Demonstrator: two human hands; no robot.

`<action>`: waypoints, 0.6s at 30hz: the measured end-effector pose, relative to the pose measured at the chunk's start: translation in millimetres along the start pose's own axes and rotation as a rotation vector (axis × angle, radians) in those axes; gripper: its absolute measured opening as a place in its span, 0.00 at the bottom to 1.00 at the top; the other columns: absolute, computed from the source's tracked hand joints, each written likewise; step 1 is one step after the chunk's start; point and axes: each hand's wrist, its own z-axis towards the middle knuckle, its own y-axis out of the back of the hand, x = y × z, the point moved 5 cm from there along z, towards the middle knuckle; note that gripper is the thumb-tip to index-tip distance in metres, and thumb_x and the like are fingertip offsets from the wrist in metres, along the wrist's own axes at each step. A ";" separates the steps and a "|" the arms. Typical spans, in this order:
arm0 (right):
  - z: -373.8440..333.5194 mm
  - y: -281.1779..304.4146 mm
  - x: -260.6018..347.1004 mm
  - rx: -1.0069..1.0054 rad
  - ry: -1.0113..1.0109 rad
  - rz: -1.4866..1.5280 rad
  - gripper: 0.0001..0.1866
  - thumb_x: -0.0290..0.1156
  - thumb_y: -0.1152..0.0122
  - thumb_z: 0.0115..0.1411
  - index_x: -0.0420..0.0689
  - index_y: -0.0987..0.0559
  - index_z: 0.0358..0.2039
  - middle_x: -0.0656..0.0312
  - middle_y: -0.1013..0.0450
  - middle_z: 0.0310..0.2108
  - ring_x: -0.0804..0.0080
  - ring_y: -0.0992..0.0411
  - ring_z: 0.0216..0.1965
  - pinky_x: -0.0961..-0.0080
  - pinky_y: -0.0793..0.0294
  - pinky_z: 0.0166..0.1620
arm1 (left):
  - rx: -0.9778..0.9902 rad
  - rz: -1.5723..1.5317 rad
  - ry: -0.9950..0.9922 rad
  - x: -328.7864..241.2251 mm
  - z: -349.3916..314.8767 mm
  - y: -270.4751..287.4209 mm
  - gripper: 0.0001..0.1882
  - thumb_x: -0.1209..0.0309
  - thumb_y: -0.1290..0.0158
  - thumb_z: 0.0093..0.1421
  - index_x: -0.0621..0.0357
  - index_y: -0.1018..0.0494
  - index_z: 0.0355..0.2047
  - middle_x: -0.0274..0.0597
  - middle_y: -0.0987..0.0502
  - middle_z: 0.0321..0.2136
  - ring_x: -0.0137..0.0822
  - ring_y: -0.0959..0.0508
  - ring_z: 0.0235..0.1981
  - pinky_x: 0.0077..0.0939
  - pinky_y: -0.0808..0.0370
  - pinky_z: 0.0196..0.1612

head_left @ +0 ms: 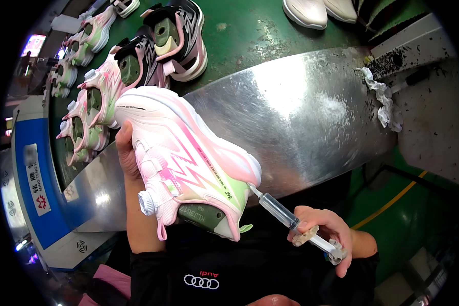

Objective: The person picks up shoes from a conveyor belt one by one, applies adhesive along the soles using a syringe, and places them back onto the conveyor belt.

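Observation:
A pink, white and light green sneaker [160, 130] is held up in my left hand [126, 148], whose fingers grip it by the far side, mostly hidden behind it. A green shoe last [203, 217] fills its opening, and a clear dial [148, 203] sits on the tongue side. My right hand [327, 227] is closed around a clear syringe [279, 210]. The syringe's barrel is wrapped with a dirty beige strip at the finger grip. Its tip meets the sneaker's heel, at the line between upper and sole.
A curved, scuffed metal plate [224, 109] lies beyond the sneaker on a green bench [239, 33]. Pink-green sneakers [103, 89] and black-pink sneakers [181, 43] line the left. Pale shoes [306, 11] stand at the back. Crumpled white paper [385, 104] hangs at the right. A blue-white machine panel [41, 178] is at left.

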 end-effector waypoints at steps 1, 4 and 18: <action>-2.3 1.4 -1.7 -0.011 0.008 0.002 0.53 0.56 0.27 0.38 0.30 0.38 0.54 0.52 0.34 0.43 0.69 0.36 0.41 0.79 0.38 0.43 | -0.055 0.048 0.004 -0.5 1.5 3.9 0.29 0.53 0.50 0.55 0.57 0.36 0.52 0.46 0.27 0.47 0.42 0.25 0.46 0.42 0.28 0.51; -5.6 5.4 -9.1 -0.032 -0.027 0.060 0.53 0.56 0.27 0.37 0.32 0.38 0.55 0.54 0.34 0.42 0.71 0.37 0.40 0.81 0.40 0.41 | -0.134 0.138 0.015 -9.3 -6.4 17.7 0.30 0.53 0.49 0.55 0.57 0.36 0.53 0.47 0.29 0.48 0.43 0.27 0.48 0.43 0.29 0.52; 4.8 15.6 -31.0 -0.013 -0.036 -0.039 0.52 0.54 0.25 0.36 0.36 0.38 0.56 0.58 0.34 0.42 0.77 0.39 0.32 0.84 0.40 0.32 | -0.219 0.521 0.107 -43.2 -81.1 93.8 0.31 0.55 0.51 0.58 0.65 0.40 0.55 0.56 0.32 0.50 0.50 0.28 0.48 0.43 0.27 0.49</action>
